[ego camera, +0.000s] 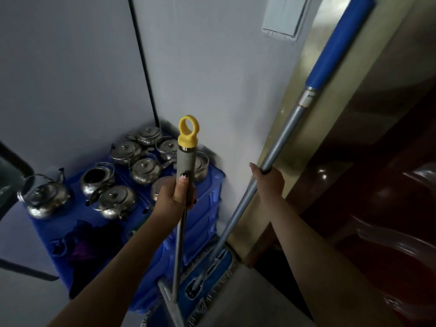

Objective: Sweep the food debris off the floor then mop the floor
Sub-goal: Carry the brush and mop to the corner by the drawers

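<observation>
My left hand [175,193] grips the grey foam grip of a thin metal pole [179,241] topped by a yellow ring cap [188,131]; the pole runs down to a grey head [172,308] on the floor. My right hand [269,182] holds the silver shaft of a mop [283,142] with a blue upper sleeve [339,41]. That shaft slants down to a flat blue mop pad [207,274] with a fringed edge, lying on the floor by the wall.
A blue plastic drawer unit [203,208] stands in the corner, with several steel kettles [118,175] on top and dark cloths [87,241] at its near end. A tan door frame [295,138] and dark brown door [389,185] are to the right. A grey panel [283,15] hangs on the wall.
</observation>
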`<control>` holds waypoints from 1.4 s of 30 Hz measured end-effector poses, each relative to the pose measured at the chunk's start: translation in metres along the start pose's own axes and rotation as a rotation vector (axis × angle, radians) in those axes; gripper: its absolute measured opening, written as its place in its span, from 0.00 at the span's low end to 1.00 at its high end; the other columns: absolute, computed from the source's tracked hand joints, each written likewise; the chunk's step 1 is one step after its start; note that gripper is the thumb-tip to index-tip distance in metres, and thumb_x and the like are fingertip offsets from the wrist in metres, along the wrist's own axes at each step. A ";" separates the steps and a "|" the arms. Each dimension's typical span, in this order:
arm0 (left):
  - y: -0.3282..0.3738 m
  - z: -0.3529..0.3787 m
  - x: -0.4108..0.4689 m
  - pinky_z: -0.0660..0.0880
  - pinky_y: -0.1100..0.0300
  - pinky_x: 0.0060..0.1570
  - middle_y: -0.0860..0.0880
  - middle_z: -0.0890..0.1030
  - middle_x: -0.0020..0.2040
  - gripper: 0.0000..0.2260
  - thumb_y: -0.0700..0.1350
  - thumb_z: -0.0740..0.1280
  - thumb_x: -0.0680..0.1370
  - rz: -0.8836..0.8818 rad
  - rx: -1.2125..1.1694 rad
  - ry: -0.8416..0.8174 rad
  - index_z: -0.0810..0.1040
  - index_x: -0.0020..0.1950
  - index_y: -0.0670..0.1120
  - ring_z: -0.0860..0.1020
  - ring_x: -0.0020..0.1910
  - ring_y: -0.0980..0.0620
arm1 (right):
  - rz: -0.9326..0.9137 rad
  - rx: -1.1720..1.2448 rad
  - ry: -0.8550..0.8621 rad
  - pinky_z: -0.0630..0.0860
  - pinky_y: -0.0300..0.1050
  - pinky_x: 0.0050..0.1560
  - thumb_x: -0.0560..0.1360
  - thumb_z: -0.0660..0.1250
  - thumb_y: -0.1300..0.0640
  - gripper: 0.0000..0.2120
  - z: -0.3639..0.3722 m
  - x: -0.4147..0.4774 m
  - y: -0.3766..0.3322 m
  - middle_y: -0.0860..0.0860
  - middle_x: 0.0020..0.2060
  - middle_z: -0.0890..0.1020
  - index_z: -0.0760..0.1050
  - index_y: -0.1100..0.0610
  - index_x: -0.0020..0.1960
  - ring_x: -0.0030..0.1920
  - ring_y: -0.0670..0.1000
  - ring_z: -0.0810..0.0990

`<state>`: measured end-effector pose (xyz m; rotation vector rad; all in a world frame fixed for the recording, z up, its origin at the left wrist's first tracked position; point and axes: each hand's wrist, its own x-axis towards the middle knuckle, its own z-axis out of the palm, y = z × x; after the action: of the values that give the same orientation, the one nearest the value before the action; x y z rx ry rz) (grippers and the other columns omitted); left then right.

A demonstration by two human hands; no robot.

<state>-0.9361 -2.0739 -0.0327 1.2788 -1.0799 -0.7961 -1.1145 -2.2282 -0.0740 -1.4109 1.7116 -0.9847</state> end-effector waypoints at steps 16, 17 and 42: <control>0.008 0.065 0.019 0.73 0.67 0.33 0.44 0.70 0.31 0.20 0.58 0.52 0.75 -0.037 -0.049 -0.065 0.67 0.37 0.42 0.72 0.28 0.55 | 0.019 -0.057 -0.112 0.73 0.44 0.37 0.67 0.70 0.37 0.20 -0.011 0.017 0.012 0.46 0.28 0.75 0.70 0.51 0.31 0.39 0.54 0.80; 0.011 0.064 0.018 0.73 0.67 0.33 0.45 0.71 0.31 0.19 0.57 0.52 0.75 -0.045 -0.052 -0.055 0.67 0.38 0.42 0.72 0.29 0.54 | 0.024 -0.050 -0.113 0.73 0.44 0.37 0.67 0.70 0.37 0.20 -0.012 0.015 0.011 0.46 0.28 0.75 0.70 0.51 0.31 0.38 0.54 0.80; 0.028 0.055 -0.024 0.78 0.51 0.49 0.43 0.79 0.37 0.12 0.49 0.58 0.80 -0.106 -0.058 -0.253 0.71 0.45 0.41 0.82 0.38 0.50 | 0.021 0.221 -0.520 0.74 0.29 0.42 0.73 0.71 0.58 0.08 -0.024 -0.151 0.063 0.50 0.43 0.82 0.77 0.57 0.51 0.42 0.38 0.80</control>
<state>-0.9985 -2.0657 -0.0115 1.2164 -1.1876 -1.0838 -1.1396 -2.0690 -0.1117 -1.3521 1.1951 -0.6899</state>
